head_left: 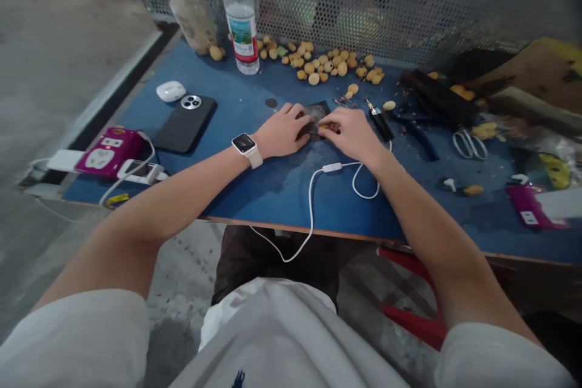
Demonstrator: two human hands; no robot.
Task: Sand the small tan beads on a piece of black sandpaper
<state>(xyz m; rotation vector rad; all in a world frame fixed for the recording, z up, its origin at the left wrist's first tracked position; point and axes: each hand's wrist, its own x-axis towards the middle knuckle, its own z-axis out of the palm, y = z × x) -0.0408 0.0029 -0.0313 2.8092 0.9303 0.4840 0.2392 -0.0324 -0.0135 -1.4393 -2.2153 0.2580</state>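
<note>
My left hand [286, 130], with a watch [244, 143] on its wrist, lies with fingers spread at the left edge of a dark, greyish sheet [322, 109] that looks like sandpaper. Thumb and fingers of my right hand [348, 130] are pinched together over the same sheet. A small yellowish piece [324, 127] shows at those fingertips; its exact kind is too small to tell. Just right of my right hand lies a black corded rotary tool [381, 123] with a thin metal bit. Its white cable [311, 194] has an inline switch [332, 167] and runs over the table's front edge.
Many round tan nuts or seeds [327, 63] lie along the back near a water bottle [242, 36] and a cloudy jar [193, 18]. Leftward are a phone [186, 124], earbud case [171, 91] and purple power strip [109, 151]. Pliers [421, 139] and scissors [470, 144] lie right.
</note>
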